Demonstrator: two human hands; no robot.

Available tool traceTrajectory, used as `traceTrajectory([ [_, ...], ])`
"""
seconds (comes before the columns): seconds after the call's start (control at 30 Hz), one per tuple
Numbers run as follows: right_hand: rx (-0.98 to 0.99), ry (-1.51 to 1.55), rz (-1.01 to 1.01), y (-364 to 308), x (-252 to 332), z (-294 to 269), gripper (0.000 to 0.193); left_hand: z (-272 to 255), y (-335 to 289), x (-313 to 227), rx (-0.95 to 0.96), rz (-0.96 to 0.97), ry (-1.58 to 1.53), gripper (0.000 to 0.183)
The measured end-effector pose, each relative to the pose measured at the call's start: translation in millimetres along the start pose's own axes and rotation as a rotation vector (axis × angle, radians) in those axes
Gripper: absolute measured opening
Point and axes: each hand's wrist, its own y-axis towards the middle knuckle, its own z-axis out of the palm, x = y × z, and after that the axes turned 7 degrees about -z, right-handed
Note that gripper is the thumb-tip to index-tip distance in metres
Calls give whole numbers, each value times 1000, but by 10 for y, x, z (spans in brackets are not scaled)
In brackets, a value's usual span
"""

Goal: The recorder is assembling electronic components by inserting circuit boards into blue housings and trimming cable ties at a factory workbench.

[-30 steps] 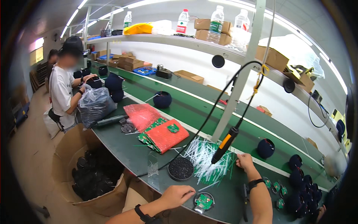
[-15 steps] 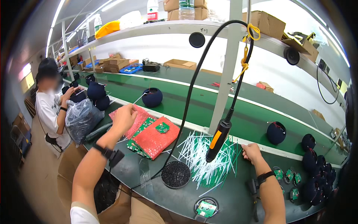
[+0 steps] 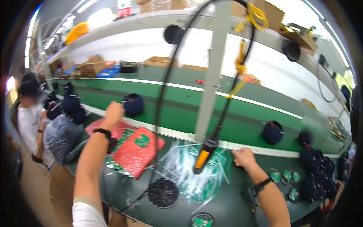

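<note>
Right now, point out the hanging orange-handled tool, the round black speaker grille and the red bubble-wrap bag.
hanging orange-handled tool (image 3: 201, 160), head view, on its orange grip.
round black speaker grille (image 3: 163, 193), head view, centre of the mesh.
red bubble-wrap bag (image 3: 137, 152), head view, middle of its top face.

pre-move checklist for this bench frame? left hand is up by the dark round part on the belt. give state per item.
1. Left hand free to take the dark round part: cannot tell; the hand is close beside it, and contact and anything held are hidden.
2. Right hand steady: ok; it rests at the white edge of the belt, with nothing visible in it.
3. Hanging screwdriver out of the way: ok; it hangs between the two arms, touched by neither.
4. Red bags clear of the left arm: not ok; they lie right beside the forearm.
5. Black round grille within reach: ok; it lies on the bench near the front edge.
</note>
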Motion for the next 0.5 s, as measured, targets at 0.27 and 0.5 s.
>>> traceTrajectory([
  [0.27,49,81,-68,61,-65,51,39,357,309,-95,130,610,-169,33],
  [0.5,-16,95,-127,-11,-42,53,35,409,256,-109,-31,829,-339,43],
])
